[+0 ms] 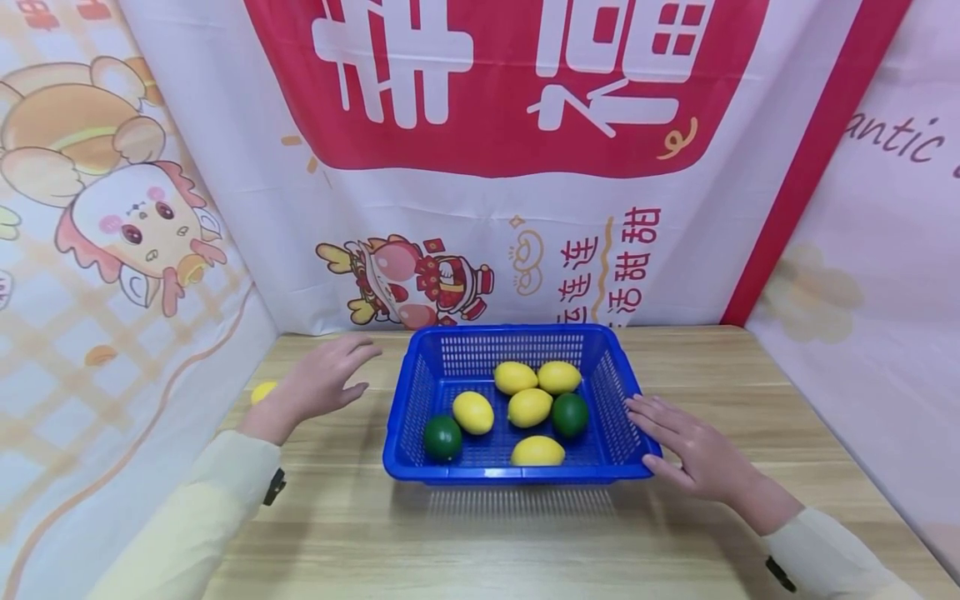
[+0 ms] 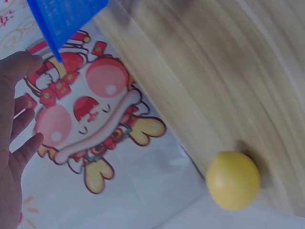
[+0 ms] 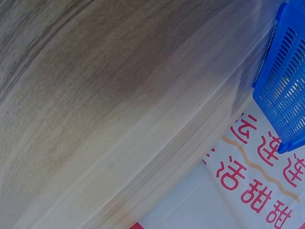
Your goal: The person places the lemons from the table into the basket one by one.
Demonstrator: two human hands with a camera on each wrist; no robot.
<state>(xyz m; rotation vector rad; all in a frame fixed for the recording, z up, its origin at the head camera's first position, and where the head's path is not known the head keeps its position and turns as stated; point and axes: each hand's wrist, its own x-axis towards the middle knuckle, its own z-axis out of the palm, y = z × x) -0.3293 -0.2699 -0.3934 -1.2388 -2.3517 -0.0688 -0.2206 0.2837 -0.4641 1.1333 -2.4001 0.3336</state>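
A blue plastic basket (image 1: 517, 473) stands on the wooden table with several yellow lemons (image 1: 473, 413) and two round dark green fruits (image 1: 570, 415) lying apart or touching inside it. My left hand (image 1: 330, 379) hovers to the left of the basket, its fingers loosely stretched and holding nothing. Behind that wrist, near the table's left edge, lies one more lemon (image 2: 233, 181), mostly covered by the arm in the head view. At the basket's right rim, my right hand (image 1: 693, 446) rests with straight fingers against the side. The right wrist view shows no part of this hand.
The wooden table (image 1: 337, 542) runs back to a white and red printed cloth (image 1: 480, 192). Printed cloths also hang at the left (image 1: 135, 350) and right (image 1: 862, 333) sides.
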